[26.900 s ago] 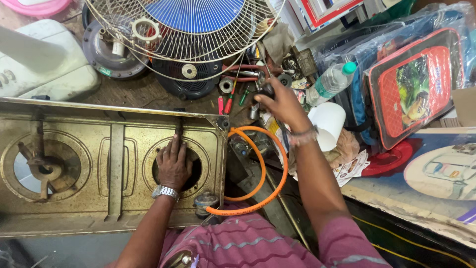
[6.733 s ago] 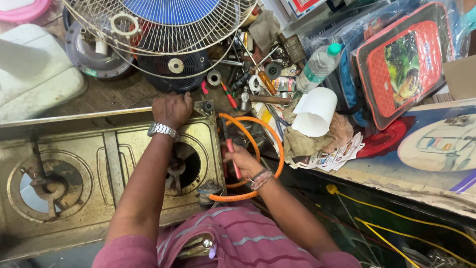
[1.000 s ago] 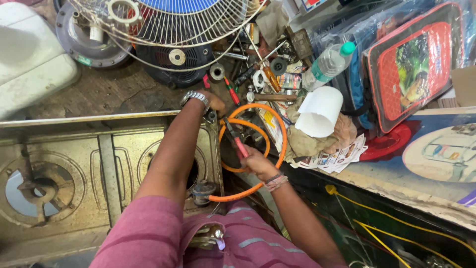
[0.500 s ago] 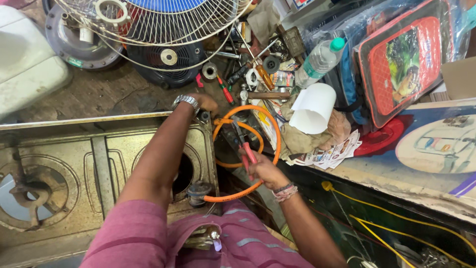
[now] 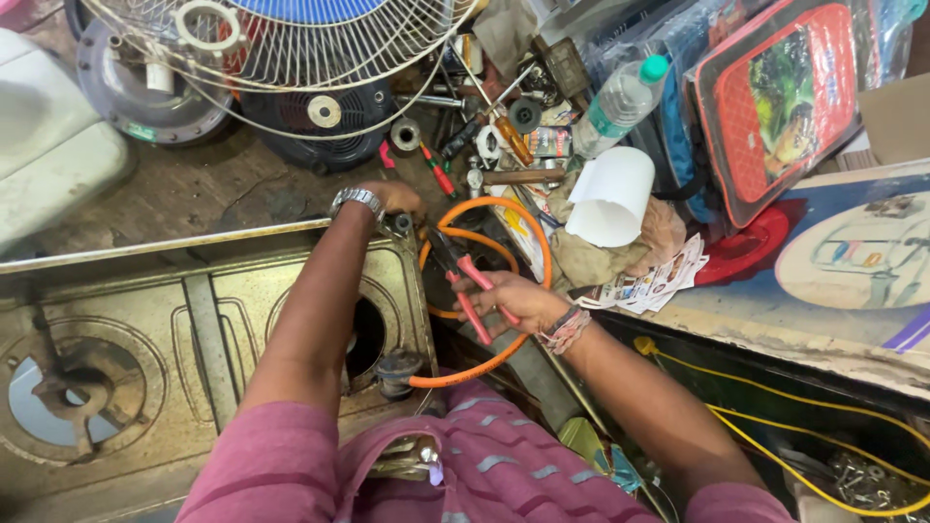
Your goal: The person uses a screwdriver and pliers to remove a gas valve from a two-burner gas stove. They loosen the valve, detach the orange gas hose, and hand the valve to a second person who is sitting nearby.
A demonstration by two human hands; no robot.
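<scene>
Vs half a sec earlier, the right hand (image 5: 518,302) had slid a bit nearer the stove's corner, and the left hand (image 5: 392,200) stayed put at the far right corner of the worn brass-coloured two-burner gas stove (image 5: 208,329). I saw the red-handled metal pliers (image 5: 465,281) lying across the right palm, fingers (image 5: 494,289) wrapped shut round both handles, nose pointing up-left toward the left hand, w/ the tip close to that corner. The looped orange rubber gas hose (image 5: 528,247) ran round the pliers and behind the right hand. Left arm stretched straight out over the right burner hole, steel wristwatch (image 5: 356,199) up; left fingers were curled over the corner fitting, though I couldn't tell what they gripped. Right forearm came in from lower right, wrist bent inward.
</scene>
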